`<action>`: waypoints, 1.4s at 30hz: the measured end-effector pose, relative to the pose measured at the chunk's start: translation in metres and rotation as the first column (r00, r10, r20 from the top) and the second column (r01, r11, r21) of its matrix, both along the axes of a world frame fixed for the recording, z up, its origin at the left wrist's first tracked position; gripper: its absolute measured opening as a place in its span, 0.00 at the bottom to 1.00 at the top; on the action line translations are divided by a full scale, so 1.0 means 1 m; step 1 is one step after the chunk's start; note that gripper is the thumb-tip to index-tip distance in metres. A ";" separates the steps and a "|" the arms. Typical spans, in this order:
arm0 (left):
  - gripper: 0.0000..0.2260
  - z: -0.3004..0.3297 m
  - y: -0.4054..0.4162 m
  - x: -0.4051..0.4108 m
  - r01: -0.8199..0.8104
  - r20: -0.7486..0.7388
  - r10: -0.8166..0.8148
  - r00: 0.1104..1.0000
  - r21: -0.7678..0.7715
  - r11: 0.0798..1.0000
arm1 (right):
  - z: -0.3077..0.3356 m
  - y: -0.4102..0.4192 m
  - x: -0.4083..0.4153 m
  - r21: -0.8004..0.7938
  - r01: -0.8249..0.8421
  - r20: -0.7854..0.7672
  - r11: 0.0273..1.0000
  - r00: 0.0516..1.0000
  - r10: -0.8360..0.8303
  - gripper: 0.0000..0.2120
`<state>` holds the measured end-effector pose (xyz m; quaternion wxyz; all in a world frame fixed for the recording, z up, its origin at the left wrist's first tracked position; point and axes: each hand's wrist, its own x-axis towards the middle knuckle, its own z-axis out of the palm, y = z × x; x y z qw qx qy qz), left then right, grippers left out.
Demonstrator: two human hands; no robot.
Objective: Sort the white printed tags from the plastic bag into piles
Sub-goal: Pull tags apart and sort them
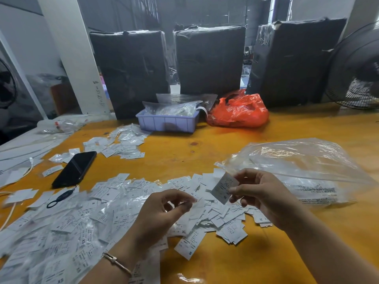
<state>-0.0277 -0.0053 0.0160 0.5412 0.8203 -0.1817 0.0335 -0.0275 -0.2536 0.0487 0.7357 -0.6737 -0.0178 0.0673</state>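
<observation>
I see the right hand [260,193] pinching one tag [224,188]; the left hand [162,212] pinches another tag [196,210] (blurred) above the heap [82,218].

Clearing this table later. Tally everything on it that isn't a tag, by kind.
Black bales: 3
Phone: 1
Blue tray: 1
Orange bag: 1
Clear bag: 1
Fan: 1
Key ring: 1
Total: 9

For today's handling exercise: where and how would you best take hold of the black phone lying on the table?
Grip the black phone across its two long edges near the middle, coming from above. It lies flat, screen up, angled on the table, so only its thin sides offer purchase. Its near end touches the loose tags and a keyring; the middle looks clearer.
</observation>
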 end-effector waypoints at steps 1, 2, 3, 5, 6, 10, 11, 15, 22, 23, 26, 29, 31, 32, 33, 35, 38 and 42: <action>0.08 0.000 0.000 0.000 0.015 -0.011 -0.015 1.000 -0.017 1.000 | 0.000 0.001 -0.001 0.011 -0.005 0.003 1.000 1.000 0.005 0.17; 0.07 -0.001 -0.001 0.000 0.028 -0.021 -0.028 0.999 -0.035 0.999 | 0.000 0.002 -0.001 0.017 -0.014 0.009 1.000 1.000 0.014 0.20; 0.08 -0.001 -0.001 -0.001 0.039 -0.030 -0.041 0.999 -0.050 0.998 | 0.001 0.003 -0.002 0.019 -0.023 0.015 1.000 1.000 0.022 0.23; 0.10 -0.001 -0.001 -0.001 0.062 -0.045 -0.065 0.997 -0.071 0.996 | 0.001 0.005 -0.003 0.023 -0.035 0.027 0.999 0.999 0.034 0.25; 0.12 -0.002 -0.001 -0.001 0.071 -0.052 -0.075 0.996 -0.078 0.994 | 0.000 0.006 -0.003 0.026 -0.040 0.029 0.999 0.999 0.040 0.26; 0.14 -0.003 -0.001 0.000 0.114 -0.062 -0.120 0.991 -0.100 0.988 | -0.003 0.009 -0.004 -0.012 -0.047 0.067 0.999 0.997 0.048 0.21; 0.14 -0.003 -0.001 0.001 0.125 -0.060 -0.131 0.990 -0.098 0.987 | -0.003 0.009 -0.005 -0.016 -0.038 0.092 0.999 0.995 0.039 0.18; 0.10 -0.005 -0.001 0.001 0.127 -0.050 -0.131 0.990 -0.067 0.990 | -0.003 0.010 -0.008 -0.024 0.036 0.239 0.999 0.971 -0.029 0.10; 0.05 0.000 -0.002 -0.001 0.131 0.010 -0.131 0.991 -0.038 0.991 | -0.003 0.022 -0.018 -0.157 0.090 0.482 0.984 0.876 -0.003 0.07; 0.05 0.000 -0.002 -0.002 0.131 0.021 -0.130 0.991 -0.027 0.991 | -0.003 0.024 -0.019 -0.169 0.093 0.510 0.981 0.860 0.006 0.08; 0.07 0.001 -0.003 -0.003 0.126 0.035 -0.125 0.991 -0.020 0.992 | -0.002 0.028 -0.022 -0.229 0.130 0.572 0.965 0.820 0.026 0.08; 0.07 0.001 -0.004 -0.003 0.116 0.032 -0.116 0.993 -0.014 0.993 | -0.002 0.030 -0.024 -0.268 0.171 0.611 0.948 0.791 0.030 0.09; 0.06 0.001 -0.003 -0.003 0.112 0.037 -0.112 0.993 -0.004 0.994 | -0.002 0.030 -0.024 -0.273 0.188 0.626 0.943 0.779 0.025 0.07; 0.05 0.001 -0.003 -0.003 0.112 0.041 -0.112 0.993 0.000 0.994 | -0.002 0.031 -0.024 -0.270 0.195 0.628 0.943 0.778 0.019 0.06; 0.04 0.001 -0.003 -0.003 0.111 0.045 -0.111 0.993 0.004 0.994 | -0.002 0.031 -0.024 -0.267 0.200 0.627 0.943 0.779 0.012 0.05; 0.04 0.001 -0.003 -0.003 0.112 0.051 -0.113 0.992 0.012 0.994 | -0.002 0.030 -0.024 -0.265 0.196 0.618 0.944 0.786 0.010 0.04; 0.05 0.001 -0.003 -0.003 0.121 0.058 -0.122 0.991 0.021 0.992 | 0.000 0.029 -0.025 -0.275 0.177 0.614 0.945 0.788 0.031 0.05; 0.06 0.001 -0.004 -0.003 0.109 0.064 -0.110 0.992 0.016 0.994 | 0.000 0.030 -0.025 -0.278 0.172 0.594 0.945 0.804 0.028 0.09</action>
